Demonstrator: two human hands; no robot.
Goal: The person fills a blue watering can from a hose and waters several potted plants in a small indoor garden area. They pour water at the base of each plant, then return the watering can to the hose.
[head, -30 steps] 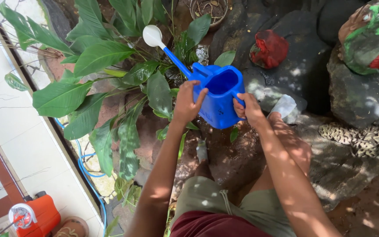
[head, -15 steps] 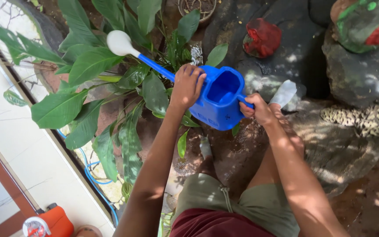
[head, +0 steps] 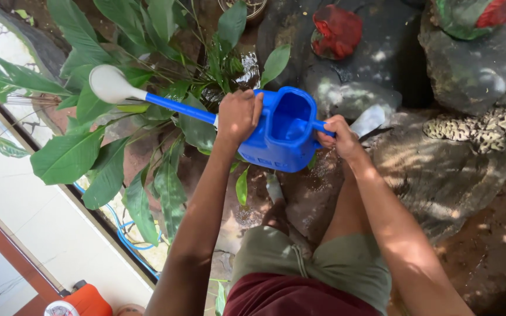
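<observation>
I hold a blue plastic watering can (head: 282,134) with both hands above a bed of broad-leaved green plants (head: 83,146). My left hand (head: 237,115) grips the can where the long blue spout leaves its body. At the can's right side, my right hand (head: 336,136) is closed around the handle. The spout points left and ends in a white sprinkler head (head: 108,84) over the leaves. The can's top opening faces me.
Dark wet rocks (head: 440,169) lie to the right, with a red painted figure (head: 337,30), a green and red figure (head: 469,14) and a spotted snake figure (head: 475,126) on them. A blue hose (head: 121,228) runs along a tiled edge (head: 42,216). An orange container (head: 83,299) sits bottom left.
The can has swung so its spout points further left and lower over the leaves. My left hand slid to the spout base. The view shifted downward slightly.
</observation>
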